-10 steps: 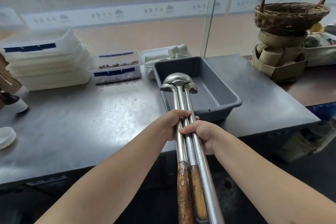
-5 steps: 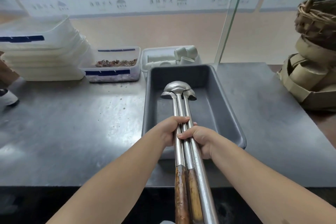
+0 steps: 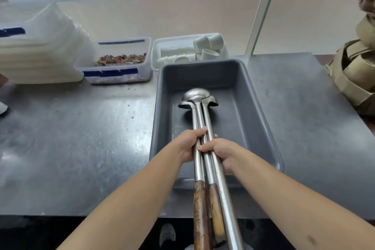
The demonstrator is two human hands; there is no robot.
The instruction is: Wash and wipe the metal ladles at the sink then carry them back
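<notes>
Three long metal ladles point(image 3: 197, 98) lie bundled side by side, their bowls turned down over the inside of a grey plastic tub point(image 3: 255, 107). Two of them have brown wooden grips near my body; the third shaft is all steel. My left hand point(image 3: 189, 145) grips the shafts from the left and my right hand point(image 3: 220, 153) grips them from the right, just behind it. Whether the bowls touch the tub's floor I cannot tell.
The tub stands on a dark steel counter point(image 3: 71, 148). Behind it are a clear box of dried bits point(image 3: 119, 63), a white box of small cups point(image 3: 190, 50) and a stack of white containers point(image 3: 38, 53). A glass pane edge point(image 3: 261, 12) rises behind; folded woven items point(image 3: 353, 75) sit at the right.
I have stepped up to the counter and the ladle bowls have moved forward and down, from over the tub's near rim to inside it. Both hands keep the same grip.
</notes>
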